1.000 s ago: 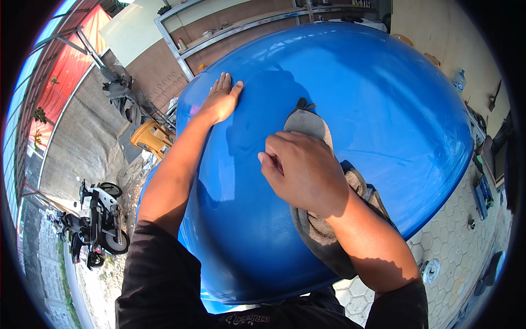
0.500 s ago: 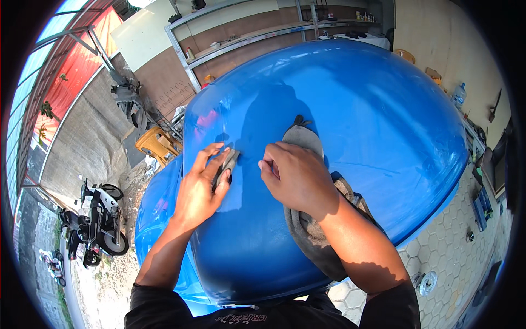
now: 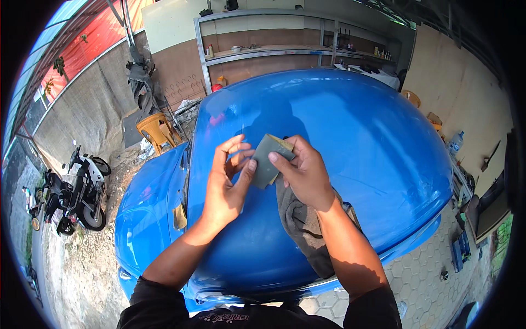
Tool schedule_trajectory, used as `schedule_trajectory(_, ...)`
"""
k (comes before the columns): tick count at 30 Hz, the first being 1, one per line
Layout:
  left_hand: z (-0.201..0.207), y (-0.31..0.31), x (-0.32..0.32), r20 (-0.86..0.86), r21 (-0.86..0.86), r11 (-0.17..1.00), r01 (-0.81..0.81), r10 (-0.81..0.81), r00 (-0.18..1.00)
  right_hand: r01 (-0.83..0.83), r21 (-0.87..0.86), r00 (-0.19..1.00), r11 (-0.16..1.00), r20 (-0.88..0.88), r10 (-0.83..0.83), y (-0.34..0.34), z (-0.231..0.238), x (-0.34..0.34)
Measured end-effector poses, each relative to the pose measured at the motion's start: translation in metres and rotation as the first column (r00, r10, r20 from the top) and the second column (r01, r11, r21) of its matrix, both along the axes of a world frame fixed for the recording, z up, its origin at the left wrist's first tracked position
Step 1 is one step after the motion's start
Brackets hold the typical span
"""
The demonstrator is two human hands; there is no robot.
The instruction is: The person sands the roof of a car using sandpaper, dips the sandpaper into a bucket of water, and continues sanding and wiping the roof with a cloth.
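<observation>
1. By the right hand (image 3: 307, 175), a folded grey-green sheet (image 3: 265, 156) is being pinched at its right side, with the thumb being laid on the face and the fingers being kept mostly behind.
2. The left hand (image 3: 226, 181) is being held half-curled with fingers spread, its thumb being placed at the sheet's left edge; whether the edge is being gripped cannot be told.
3. The sheet is thus being held between both hands, near the middle of the frame, above the blue car roof (image 3: 361, 142).
4. The step in hand is being judged as a handling or refolding of the sheet; a firm pinch and a flat, even fold are seemingly being called for in the next move.
5. Below the right hand, at lower centre, a grey-brown cloth (image 3: 304, 227) is being supported by the roof and is partly being covered by the right forearm.
6. Farther out, a tan plastic chair (image 3: 156, 130) and a motorcycle (image 3: 85, 194) are being shown at left, a metal-framed shelf (image 3: 274, 52) at upper centre.
</observation>
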State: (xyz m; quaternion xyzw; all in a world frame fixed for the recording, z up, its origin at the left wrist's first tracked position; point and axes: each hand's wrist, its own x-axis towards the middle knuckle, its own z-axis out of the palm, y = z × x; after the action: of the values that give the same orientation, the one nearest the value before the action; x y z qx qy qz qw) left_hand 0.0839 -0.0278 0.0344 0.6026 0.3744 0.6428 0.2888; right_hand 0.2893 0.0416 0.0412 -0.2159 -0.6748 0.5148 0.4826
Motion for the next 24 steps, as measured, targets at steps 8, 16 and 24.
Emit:
schedule_trajectory(8,-0.026,-0.047,0.068,-0.793,0.339,0.912,0.231,0.145,0.592,0.267,-0.282,0.76,0.921,-0.526,-0.382,0.028,0.019,0.022)
schedule_trajectory(16,-0.039,-0.125,0.004,-0.804,0.103,0.994,-0.046,0.111,0.584,0.21,0.689,0.774,0.694,0.316,-0.549,0.085,0.03,0.017)
schedule_trajectory(24,-0.08,-0.158,-0.016,-0.64,0.097,0.885,-0.455,0.406,0.653,-0.23,0.611,0.343,0.758,0.78,-0.524,0.118,-0.001,-0.024)
